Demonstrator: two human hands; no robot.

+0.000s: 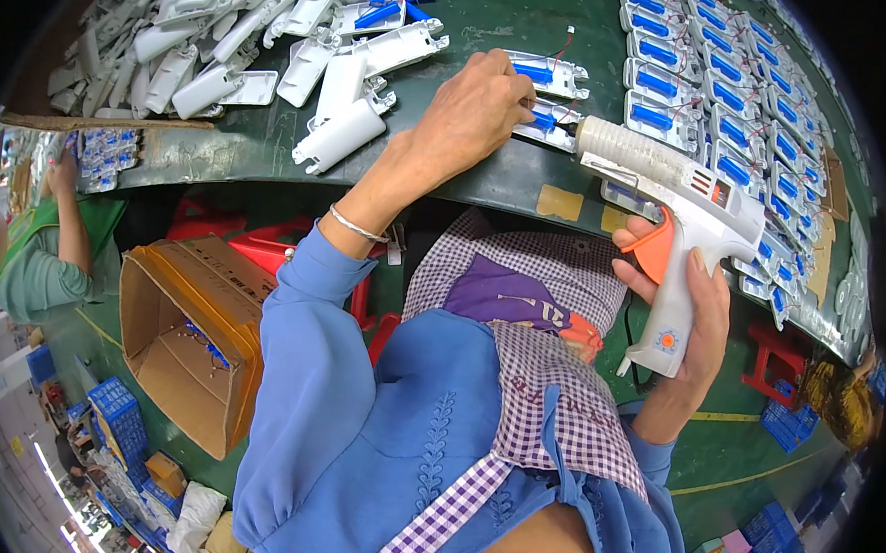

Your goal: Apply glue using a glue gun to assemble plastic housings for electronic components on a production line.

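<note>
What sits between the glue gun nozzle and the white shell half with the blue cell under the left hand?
Nothing visible. The white hot-glue gun with orange trigger, held in the right hand, has its tip right at the white plastic shell half with blue battery, which the left hand pins on the green table.

Bright, even overhead light; soft shadows only. Mild glare on white plastic shells [201, 49] at 11 o'clock. Strong fisheye bending and black vignette at rim; edges slightly soft.
</note>
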